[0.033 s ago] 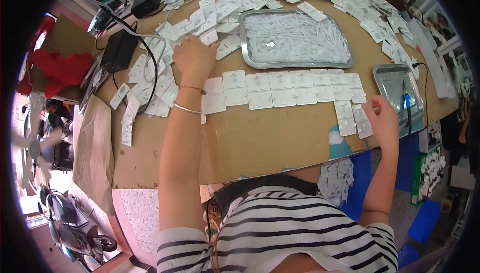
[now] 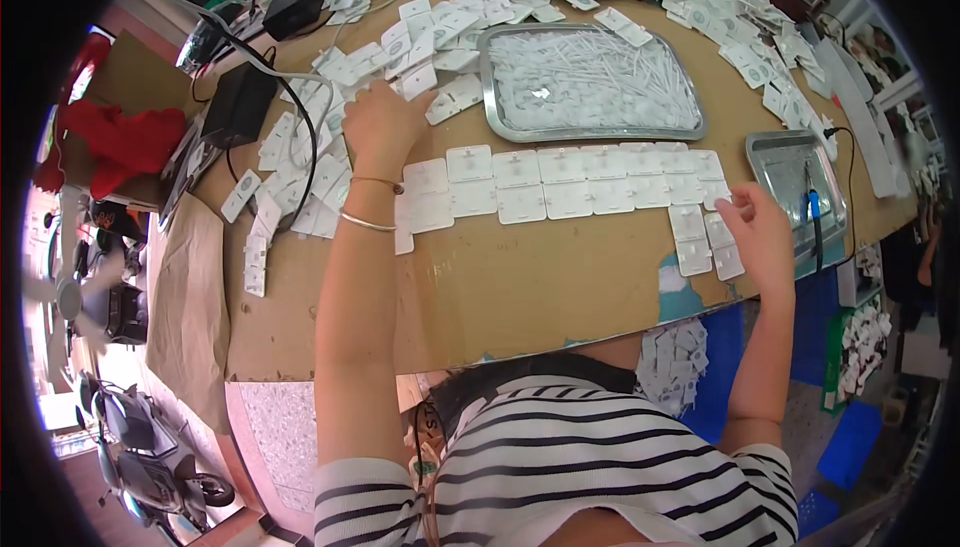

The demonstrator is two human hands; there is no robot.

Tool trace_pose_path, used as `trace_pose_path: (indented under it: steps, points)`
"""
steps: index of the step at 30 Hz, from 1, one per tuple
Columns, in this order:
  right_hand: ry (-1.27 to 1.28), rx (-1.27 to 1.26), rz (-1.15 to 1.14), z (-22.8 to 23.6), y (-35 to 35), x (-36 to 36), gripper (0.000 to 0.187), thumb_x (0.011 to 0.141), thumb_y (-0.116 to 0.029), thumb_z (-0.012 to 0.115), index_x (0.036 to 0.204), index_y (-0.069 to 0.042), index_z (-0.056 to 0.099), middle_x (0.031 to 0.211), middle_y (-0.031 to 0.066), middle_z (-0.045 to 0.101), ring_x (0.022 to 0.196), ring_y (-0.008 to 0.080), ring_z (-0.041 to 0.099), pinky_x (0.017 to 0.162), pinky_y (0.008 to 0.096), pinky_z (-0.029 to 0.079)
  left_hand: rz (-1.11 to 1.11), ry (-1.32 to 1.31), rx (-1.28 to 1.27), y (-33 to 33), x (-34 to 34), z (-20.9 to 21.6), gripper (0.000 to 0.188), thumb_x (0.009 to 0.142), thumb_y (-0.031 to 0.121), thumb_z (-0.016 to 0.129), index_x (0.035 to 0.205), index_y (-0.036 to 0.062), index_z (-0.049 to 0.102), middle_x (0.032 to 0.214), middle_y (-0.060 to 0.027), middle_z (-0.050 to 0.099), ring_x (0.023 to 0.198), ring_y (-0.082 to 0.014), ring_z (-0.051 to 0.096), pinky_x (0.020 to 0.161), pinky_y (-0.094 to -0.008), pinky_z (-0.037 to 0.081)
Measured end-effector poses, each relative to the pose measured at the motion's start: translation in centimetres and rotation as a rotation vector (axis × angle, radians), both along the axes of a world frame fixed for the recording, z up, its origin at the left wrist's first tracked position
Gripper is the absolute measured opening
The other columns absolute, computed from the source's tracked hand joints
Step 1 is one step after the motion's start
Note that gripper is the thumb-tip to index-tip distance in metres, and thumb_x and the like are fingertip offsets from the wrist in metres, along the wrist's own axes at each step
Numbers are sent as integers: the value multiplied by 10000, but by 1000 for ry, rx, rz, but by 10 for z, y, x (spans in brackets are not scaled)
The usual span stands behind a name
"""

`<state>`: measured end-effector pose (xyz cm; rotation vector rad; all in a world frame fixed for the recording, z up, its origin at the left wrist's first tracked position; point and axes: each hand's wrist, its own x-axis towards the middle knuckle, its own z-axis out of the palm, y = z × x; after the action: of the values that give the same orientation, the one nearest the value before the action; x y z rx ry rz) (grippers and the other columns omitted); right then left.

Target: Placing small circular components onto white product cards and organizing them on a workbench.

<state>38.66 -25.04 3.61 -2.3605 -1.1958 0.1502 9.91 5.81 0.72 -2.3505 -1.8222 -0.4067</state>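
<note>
My left hand rests at the near edge of a heap of flat white plastic pieces. Its thumb is spread away from the bent fingers, whose tips are partly hidden; no held piece shows. Right of that wrist runs a joined double row of white plastic pieces, laid flat on the brown tabletop. At the row's right end, my right hand hovers with loosely curled fingers, thumb and forefinger a little apart, nothing visible between them. Two short columns of white pieces lie just beside it.
Behind the row stands a metal tray full of small white sticks. A smaller metal tray at right holds a blue-handled tool. Black power adapters and cables lie at left. More white pieces cover the table's far side.
My left hand has shifted slightly left over the heap. The fingers of my right hand have moved a little left and loosened.
</note>
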Motion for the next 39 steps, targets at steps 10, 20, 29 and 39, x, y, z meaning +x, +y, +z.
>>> trace_pose_path:
  steps: [10, 20, 29, 39]
  points:
    - [-78, 101, 328, -29, 196, 0, 229, 807, -202, 642, 972, -44, 626, 889, 113, 616, 778, 243, 589, 717, 340, 472, -152, -114, -32, 18, -31, -32, 533, 872, 304, 520, 1251, -60, 437, 893, -266, 631, 845, -397, 622, 710, -442, 504]
    - [-165, 52, 487, -37, 225, -8, 162, 804, -174, 635, 918, -60, 647, 893, 98, 576, 818, 253, 575, 742, 346, 462, -290, -957, -73, -37, -28, 24, 523, 822, 92, 603, 1265, -115, 418, 1014, -192, 631, 892, -241, 622, 768, -336, 483]
    - [307, 487, 620, 7, 141, -101, 103, 856, -59, 600, 948, -21, 623, 868, 63, 588, 772, 151, 569, 694, 263, 458, -392, -1556, -910, -113, -3, 7, 361, 899, 222, 596, 1148, -36, 554, 985, -74, 628, 862, -105, 579, 776, -258, 461]
    - [-95, 625, 724, -3, 127, -133, 131, 791, 21, 651, 908, -31, 625, 860, 81, 590, 752, 212, 604, 651, 283, 501, -571, -1593, -945, -123, -4, 19, 328, 901, 168, 594, 1138, -53, 545, 986, -71, 628, 885, -104, 593, 789, -261, 503]
